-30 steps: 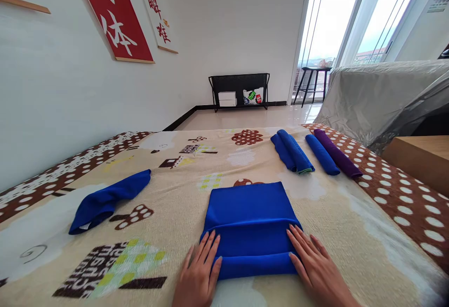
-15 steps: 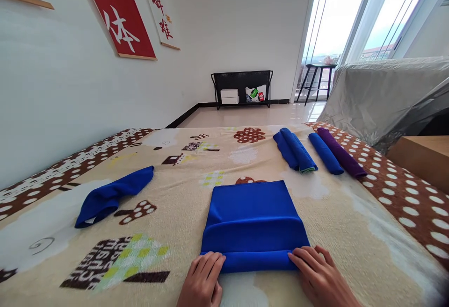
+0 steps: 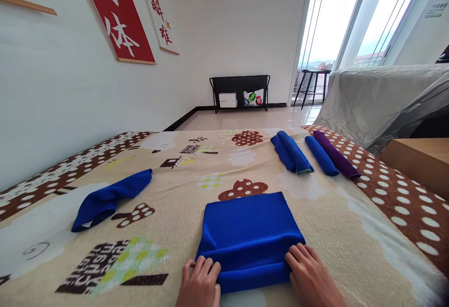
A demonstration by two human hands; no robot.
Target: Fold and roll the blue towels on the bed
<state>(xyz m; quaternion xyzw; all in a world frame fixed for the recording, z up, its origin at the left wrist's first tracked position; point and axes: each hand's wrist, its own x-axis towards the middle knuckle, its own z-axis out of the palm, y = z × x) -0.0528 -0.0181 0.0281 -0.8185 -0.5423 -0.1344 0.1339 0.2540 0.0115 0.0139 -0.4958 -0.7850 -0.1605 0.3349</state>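
A blue cloth lies in front of me, its near edge rolled into a thick band and its far part flat, with a raised crease across the middle. My left hand grips the left end of the rolled edge, fingers curled over it. At the right end, my right hand holds the same roll with bent fingers. Both thumbs are mostly hidden. A crumpled blue cloth with a small white tag rests to the left, apart from my hands.
At the far right lie a folded blue cloth, a rolled blue cloth and a rolled purple cloth. All sit on a patterned beige blanket with a brown dotted border. Beyond stand a black rack and a plastic-covered piece of furniture.
The near roll has come slightly closer to me and the cloth's far edge has drawn nearer. My right hand has shifted a little left. The view has tilted slightly.
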